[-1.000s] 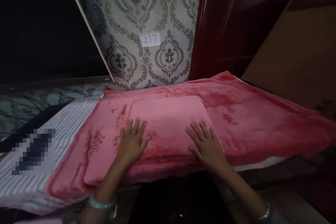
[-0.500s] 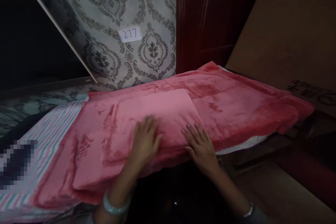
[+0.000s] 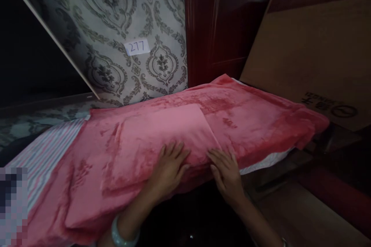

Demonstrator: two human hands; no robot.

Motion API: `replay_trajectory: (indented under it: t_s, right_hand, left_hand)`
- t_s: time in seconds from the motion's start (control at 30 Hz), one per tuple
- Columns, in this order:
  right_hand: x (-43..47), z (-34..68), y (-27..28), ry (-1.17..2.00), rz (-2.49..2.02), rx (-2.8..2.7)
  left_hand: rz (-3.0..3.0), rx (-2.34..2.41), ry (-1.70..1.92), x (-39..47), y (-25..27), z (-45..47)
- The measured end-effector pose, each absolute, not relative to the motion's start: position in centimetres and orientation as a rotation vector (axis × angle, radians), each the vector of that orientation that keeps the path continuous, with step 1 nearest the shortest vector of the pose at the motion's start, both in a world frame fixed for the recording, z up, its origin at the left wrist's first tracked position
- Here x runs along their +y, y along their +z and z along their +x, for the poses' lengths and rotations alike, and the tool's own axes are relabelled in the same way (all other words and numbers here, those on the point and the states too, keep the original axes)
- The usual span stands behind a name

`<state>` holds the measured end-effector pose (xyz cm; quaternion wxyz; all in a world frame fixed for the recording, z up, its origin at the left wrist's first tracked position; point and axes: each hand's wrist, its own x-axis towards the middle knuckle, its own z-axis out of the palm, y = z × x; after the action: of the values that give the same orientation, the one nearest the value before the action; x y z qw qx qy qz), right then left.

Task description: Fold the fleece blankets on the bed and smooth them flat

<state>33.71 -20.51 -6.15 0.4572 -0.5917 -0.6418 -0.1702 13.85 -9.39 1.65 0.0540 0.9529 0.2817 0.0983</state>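
Note:
A pink plush blanket (image 3: 246, 119) lies spread over a long surface in front of me. On its middle rests a folded section of pink plush cloth (image 3: 162, 123), roughly rectangular. My left hand (image 3: 171, 166) lies on the near part of this folded section, palm down with fingers stretched out. My right hand (image 3: 227, 173) touches its near right corner, fingers extended and nothing gripped. A pale bangle (image 3: 123, 233) circles my left wrist.
Under the blanket at the left shows a striped cloth (image 3: 52, 150). Behind stand a patterned wall (image 3: 156, 19) bearing a paper marked 277 (image 3: 137, 47) and a dark red door (image 3: 217, 27). A large cardboard box (image 3: 313, 42) leans at the right. A dark panel (image 3: 34, 46) fills the upper left.
My left hand has slid toward me and to the right across the folded cloth. My right hand has shifted slightly, closer to the near corner. The camera view has tilted a little.

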Motion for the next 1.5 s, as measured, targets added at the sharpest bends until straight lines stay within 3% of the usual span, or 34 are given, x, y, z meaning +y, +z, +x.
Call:
replay_trajectory:
  t_s: [0.13,0.23,0.37,0.57,0.87,1.13,1.3,1.5]
  right_hand:
    - [-19.0,34.2,-5.2,-0.459,-1.463,-1.619]
    - [-18.2,33.8,-6.4,-0.478,-1.503,-1.722]
    - [-18.0,33.5,-8.6,-0.494,-1.505,-1.711]
    - [-17.7,33.9,-9.4,-0.514,-1.435,-1.647]
    - [-17.3,34.1,-9.7,-0.564,-1.424,-1.629]
    - [-17.7,34.2,-9.7,-0.465,-1.421,-1.618]
    - [-19.2,34.2,-6.4,-0.413,-1.433,-1.632]
    - [-17.0,30.8,-2.9,-0.403,-1.302,-1.854]
  left_hand:
    - [2.768,0.619,0.326,-7.4,4.4,16.3]
    - [2.805,0.481,0.134,-4.8,5.0,19.3]
    - [2.905,0.336,-0.128,-1.8,3.3,22.9]
    - [3.012,0.108,-0.065,4.4,1.3,26.0]
    - [2.884,0.662,0.069,13.8,1.7,29.2]
    - [2.900,0.761,0.225,12.3,3.0,29.4]
    - [2.796,0.615,0.275,9.3,5.9,27.0]
    - [2.603,0.275,0.019,2.6,6.2,20.2]
